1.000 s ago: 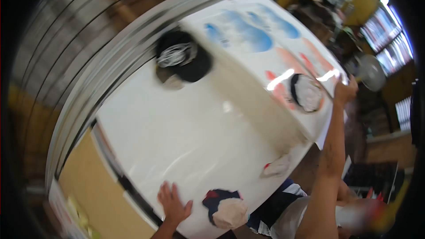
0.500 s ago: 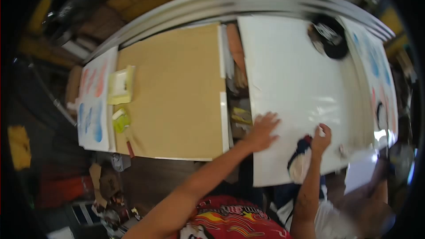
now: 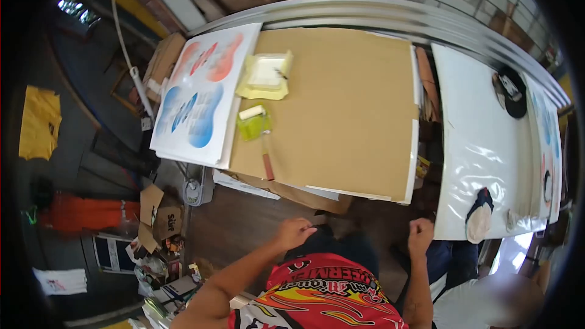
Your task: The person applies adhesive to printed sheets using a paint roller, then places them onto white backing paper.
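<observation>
My left hand [image 3: 295, 233] hangs in front of my body, below the near edge of the brown board [image 3: 341, 103]. Its fingers are curled, and I see nothing in them. My right hand [image 3: 420, 236] is held as a loose fist between the board and the white sheet-covered table [image 3: 469, 109], also with nothing visible in it. Nearest to it on that table lies a dark-and-beige cap [image 3: 479, 219]. On the board, a small paint roller [image 3: 251, 111] rests on a green tray [image 3: 251, 129], its reddish handle [image 3: 267, 167] pointing toward me.
A yellow-wrapped tray [image 3: 266, 77] sits near printed red-and-blue sheets [image 3: 204, 94] at the left. A black cap [image 3: 510, 92] lies on the far right table. Another person [image 3: 487, 301] is close at lower right. Cardboard boxes [image 3: 161, 216] clutter the floor at left.
My left hand has left the white sheet, where it lay spread, and its fingers are now curled. My right hand has drawn back from beside the beige cap. The view has swung left.
</observation>
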Available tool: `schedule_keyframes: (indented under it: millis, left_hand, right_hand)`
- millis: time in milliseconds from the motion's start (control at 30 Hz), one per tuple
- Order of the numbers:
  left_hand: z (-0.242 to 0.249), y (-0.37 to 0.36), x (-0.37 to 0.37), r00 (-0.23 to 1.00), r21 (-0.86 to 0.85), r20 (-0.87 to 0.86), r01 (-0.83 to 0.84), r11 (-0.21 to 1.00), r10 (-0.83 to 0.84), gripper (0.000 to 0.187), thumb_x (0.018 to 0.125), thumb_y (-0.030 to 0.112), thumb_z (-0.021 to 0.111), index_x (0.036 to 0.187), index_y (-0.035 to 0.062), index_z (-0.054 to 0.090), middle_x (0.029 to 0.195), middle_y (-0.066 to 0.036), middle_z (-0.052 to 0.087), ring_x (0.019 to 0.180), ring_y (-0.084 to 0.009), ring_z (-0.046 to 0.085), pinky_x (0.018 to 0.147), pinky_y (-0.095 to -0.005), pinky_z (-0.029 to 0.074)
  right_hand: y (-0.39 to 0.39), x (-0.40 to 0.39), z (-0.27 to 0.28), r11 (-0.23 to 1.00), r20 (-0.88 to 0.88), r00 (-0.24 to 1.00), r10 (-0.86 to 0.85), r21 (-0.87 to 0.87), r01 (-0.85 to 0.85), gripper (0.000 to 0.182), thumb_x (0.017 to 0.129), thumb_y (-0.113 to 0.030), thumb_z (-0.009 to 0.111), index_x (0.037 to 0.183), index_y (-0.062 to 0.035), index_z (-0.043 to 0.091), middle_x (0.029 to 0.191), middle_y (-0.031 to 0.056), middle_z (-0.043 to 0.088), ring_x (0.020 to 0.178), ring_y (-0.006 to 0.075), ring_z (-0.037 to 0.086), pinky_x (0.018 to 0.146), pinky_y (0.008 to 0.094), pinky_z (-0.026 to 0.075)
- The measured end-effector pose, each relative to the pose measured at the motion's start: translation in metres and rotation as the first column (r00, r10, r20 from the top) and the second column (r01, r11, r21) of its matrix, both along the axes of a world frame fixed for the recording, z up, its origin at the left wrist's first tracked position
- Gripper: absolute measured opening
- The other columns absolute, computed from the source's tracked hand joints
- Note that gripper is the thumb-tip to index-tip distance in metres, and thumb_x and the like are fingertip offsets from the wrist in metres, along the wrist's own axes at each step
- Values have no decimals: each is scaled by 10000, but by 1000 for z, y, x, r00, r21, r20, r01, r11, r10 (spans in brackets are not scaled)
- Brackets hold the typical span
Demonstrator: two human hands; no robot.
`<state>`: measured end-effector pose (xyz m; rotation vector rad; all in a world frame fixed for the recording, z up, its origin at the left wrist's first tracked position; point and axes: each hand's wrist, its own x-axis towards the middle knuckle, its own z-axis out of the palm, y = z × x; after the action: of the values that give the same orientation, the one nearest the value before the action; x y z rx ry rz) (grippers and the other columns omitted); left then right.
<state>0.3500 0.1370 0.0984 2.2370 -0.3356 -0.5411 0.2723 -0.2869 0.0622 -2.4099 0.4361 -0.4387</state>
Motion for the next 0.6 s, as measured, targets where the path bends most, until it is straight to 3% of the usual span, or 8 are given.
schedule_keyframes:
  millis: [133, 200, 233, 267, 367, 467, 533, 600]
  left_hand:
    - [-49, 73, -51, 918, 315, -148, -310, 897, 369, 476, 894, 460, 709, 1110, 36, 699, 1099, -179, 706, 985, -317, 696, 837, -404, 546]
    - [-127, 100, -97, 847, 289, -303, -355, 889, 437, 627, 898, 557, 673, 1239, 30, 662, 1239, -183, 663, 1065, -318, 667, 888, -421, 527]
    - [-170, 108, -126, 790, 185, -470, -349, 919, 395, 688, 899, 603, 646, 1288, 35, 641, 1306, -177, 633, 1100, -321, 650, 913, -429, 517]
    - [-204, 113, -151, 709, 100, -618, -357, 929, 339, 749, 900, 649, 620, 1338, 40, 620, 1373, -171, 603, 1136, -323, 633, 937, -437, 507]
    - [-103, 110, -118, 192, 177, -920, -578, 797, 343, 794, 908, 708, 554, 1399, 85, 591, 1428, -142, 565, 1108, -314, 645, 913, -451, 518]
    - [-81, 157, -84, 328, 387, -814, -310, 868, 480, 774, 890, 710, 581, 1387, 118, 609, 1390, -122, 599, 1109, -291, 651, 904, -442, 528]
    - [-57, 199, -47, 685, 405, -606, -171, 898, 404, 711, 841, 640, 677, 1296, 94, 666, 1272, -143, 670, 1092, -270, 676, 900, -428, 537]
    - [-55, 237, -9, 979, 541, -38, -150, 828, 202, 563, 809, 486, 761, 1176, 62, 724, 1197, -185, 696, 1090, -305, 681, 930, -441, 534]
  right_hand:
    - [48, -36, -47, 952, -587, 783, 209, 306, -25, 337, 850, -311, 774, 1019, -22, 745, 866, 149, 729, 782, 289, 700, 738, 395, 549]
    - [80, -57, -81, 958, -863, 487, 134, 239, 161, 811, 856, -583, 704, 1389, 8, 555, 1395, 247, 573, 1311, 311, 541, 1090, 402, 416]
    - [81, -76, -149, 821, -821, 236, 521, 557, 124, 971, 844, -705, 628, 1475, 13, 453, 1536, 263, 410, 1460, 305, 352, 1190, 393, 281]
    - [99, -74, -145, 796, -814, 185, 550, 578, 180, 950, 854, -710, 609, 1467, 3, 468, 1502, 262, 451, 1412, 320, 411, 1155, 399, 331]
    - [150, -70, -105, 733, -778, 52, 627, 611, 301, 933, 856, -712, 598, 1456, -6, 481, 1428, 245, 542, 1313, 338, 538, 1076, 436, 433]
    - [126, -65, -64, 757, -808, -17, 589, 545, 360, 867, 878, -665, 595, 1418, 5, 495, 1338, 198, 623, 1199, 295, 620, 1013, 490, 458]
    - [100, -91, -54, 772, -837, -116, 535, 427, 471, 687, 965, -589, 499, 1329, -11, 569, 1185, 163, 710, 1011, 257, 708, 890, 482, 511]
    - [78, -148, -56, 768, -785, -283, 551, 344, 540, 614, 1010, -530, 436, 1298, -10, 588, 1107, 168, 733, 955, 251, 725, 798, 467, 551]
